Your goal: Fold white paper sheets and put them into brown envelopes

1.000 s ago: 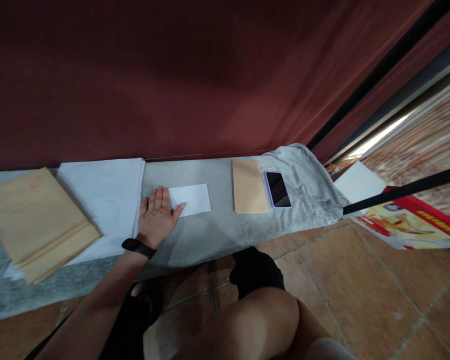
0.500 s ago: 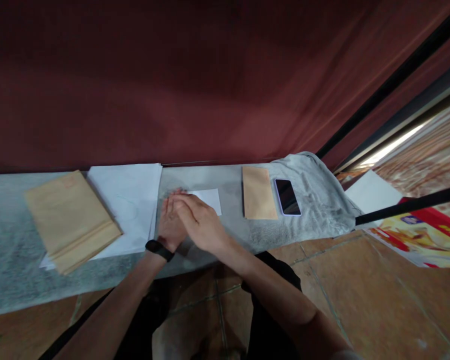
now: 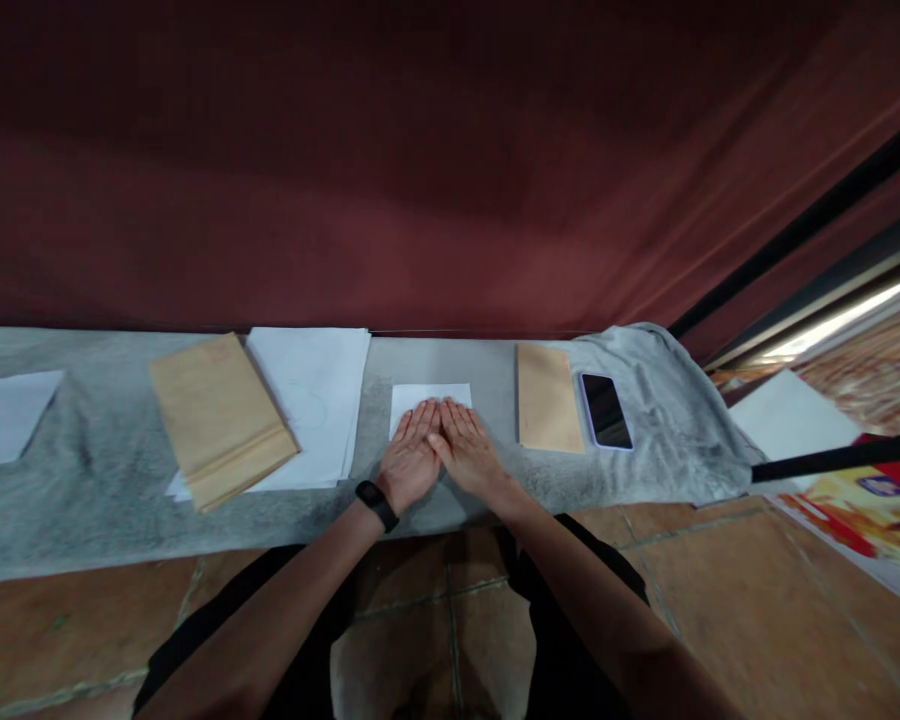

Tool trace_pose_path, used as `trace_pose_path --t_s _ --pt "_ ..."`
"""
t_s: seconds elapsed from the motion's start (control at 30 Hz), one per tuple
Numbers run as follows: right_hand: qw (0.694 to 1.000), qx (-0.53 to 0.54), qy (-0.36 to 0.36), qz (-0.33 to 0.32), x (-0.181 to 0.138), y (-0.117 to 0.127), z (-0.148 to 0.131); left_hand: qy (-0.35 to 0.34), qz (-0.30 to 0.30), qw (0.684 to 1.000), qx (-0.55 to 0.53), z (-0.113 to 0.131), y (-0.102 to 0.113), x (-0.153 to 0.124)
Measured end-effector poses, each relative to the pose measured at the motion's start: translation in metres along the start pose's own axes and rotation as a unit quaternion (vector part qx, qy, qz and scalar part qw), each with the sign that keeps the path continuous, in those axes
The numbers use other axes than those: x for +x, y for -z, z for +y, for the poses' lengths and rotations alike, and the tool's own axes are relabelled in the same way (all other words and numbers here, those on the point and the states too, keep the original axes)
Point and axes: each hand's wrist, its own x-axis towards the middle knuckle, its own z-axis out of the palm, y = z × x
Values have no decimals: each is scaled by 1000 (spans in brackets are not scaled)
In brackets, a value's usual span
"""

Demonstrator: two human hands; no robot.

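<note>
A small white sheet of paper (image 3: 429, 392) lies on the grey cloth in front of me, its near part covered by my hands. My left hand (image 3: 411, 462), with a black band on the wrist, rests palm down with fingers stretched over the paper. Beside it my right hand (image 3: 466, 450) is also flat on the paper, its thumb over the edge of the left hand. Neither hand holds anything. To the right lies a tan envelope (image 3: 549, 400). On the left, a stack of white paper (image 3: 315, 375) is partly covered by a large tan envelope (image 3: 221, 415).
The grey cloth (image 3: 105, 510) covers a narrow bench against a dark red curtain-like surface (image 3: 420, 230). A phone (image 3: 606, 412) lies right of the small envelope. Another white sheet (image 3: 7, 415) is at far left. Black bars and a printed box (image 3: 877, 510) stand at the right.
My right hand has come off the back of my left hand, and both now lie flat side by side on the white sheet. The view has turned left.
</note>
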Motion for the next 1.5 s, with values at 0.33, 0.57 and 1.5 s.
trace_pose_path --t_s 0.33,0.57,1.5 --pt "997 -57 -4 55 -12 -9 10 40 13 999 6 -10 8 -20" --pt "995 -81 -26 52 -16 -4 17 63 21 998 14 -18 10 -31" --pt "1000 3 2 9 -4 1 6 -51 -1 998 -24 21 3 -23"
